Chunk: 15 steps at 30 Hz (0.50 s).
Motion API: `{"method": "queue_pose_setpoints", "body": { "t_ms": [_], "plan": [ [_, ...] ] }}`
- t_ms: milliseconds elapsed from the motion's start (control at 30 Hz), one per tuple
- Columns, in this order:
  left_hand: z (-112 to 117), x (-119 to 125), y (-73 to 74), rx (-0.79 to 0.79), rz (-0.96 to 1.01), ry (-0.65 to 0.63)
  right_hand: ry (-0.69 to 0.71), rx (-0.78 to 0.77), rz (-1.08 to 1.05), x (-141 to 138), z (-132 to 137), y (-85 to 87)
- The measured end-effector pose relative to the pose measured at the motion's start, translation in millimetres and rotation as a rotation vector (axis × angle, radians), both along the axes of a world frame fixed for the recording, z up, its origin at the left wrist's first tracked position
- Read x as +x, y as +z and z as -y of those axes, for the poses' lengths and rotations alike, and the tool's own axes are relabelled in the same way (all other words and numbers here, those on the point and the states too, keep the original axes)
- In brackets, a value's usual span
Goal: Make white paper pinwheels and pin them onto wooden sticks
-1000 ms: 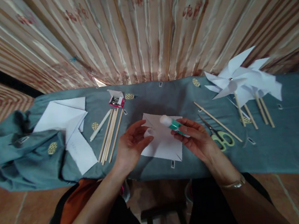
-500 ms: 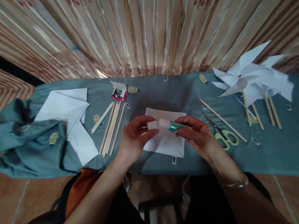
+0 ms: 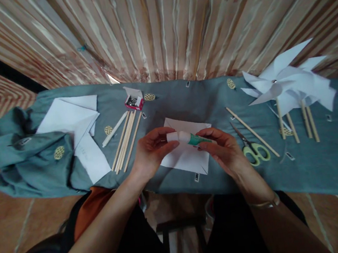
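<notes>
Between the thumb and fingers of my left hand (image 3: 155, 149) is the white cap (image 3: 172, 137). My right hand (image 3: 221, 146) grips a green and white glue stick (image 3: 194, 139), held almost level. The cap meets the white end of the glue stick; how far it sits over it I cannot tell. Both hands are above a square sheet of white paper (image 3: 186, 161) with small cuts at its corners. To the right of my right hand lie scissors (image 3: 255, 152) with light green handles and a wooden stick (image 3: 252, 132).
Several wooden sticks (image 3: 126, 142) and a white rod (image 3: 115, 129) lie to the left, below an open small red box (image 3: 134, 101) of metal pins. Further left are white paper sheets (image 3: 68, 119). Paper pinwheels (image 3: 275, 81) on sticks lie at the right. A curtain (image 3: 169, 31) hangs behind.
The gap between cap and glue stick has closed, and the two now touch. The whole view has shifted slightly.
</notes>
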<state>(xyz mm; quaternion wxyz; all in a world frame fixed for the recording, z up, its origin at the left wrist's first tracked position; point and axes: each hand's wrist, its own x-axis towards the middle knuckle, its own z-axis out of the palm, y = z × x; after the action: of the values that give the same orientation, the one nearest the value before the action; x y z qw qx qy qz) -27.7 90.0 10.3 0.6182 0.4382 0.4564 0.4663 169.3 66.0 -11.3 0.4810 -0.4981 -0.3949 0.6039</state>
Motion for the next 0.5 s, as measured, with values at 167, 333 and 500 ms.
{"method": "queue_pose_setpoints", "body": {
  "t_ms": [167, 333, 500],
  "plan": [
    [0.6, -0.6, 0.3, -0.008, -0.029, -0.014, 0.0, -0.006, -0.006, 0.3, -0.2, 0.2],
    [2.7, -2.7, 4.7, -0.008, -0.125, -0.02, 0.016, 0.004, 0.019, 1.5, 0.0, 0.9],
    [3.8, -5.0, 7.6, 0.031, -0.212, -0.047, 0.02, 0.027, 0.061, 2.9, 0.1, 1.5]
  ]
}}
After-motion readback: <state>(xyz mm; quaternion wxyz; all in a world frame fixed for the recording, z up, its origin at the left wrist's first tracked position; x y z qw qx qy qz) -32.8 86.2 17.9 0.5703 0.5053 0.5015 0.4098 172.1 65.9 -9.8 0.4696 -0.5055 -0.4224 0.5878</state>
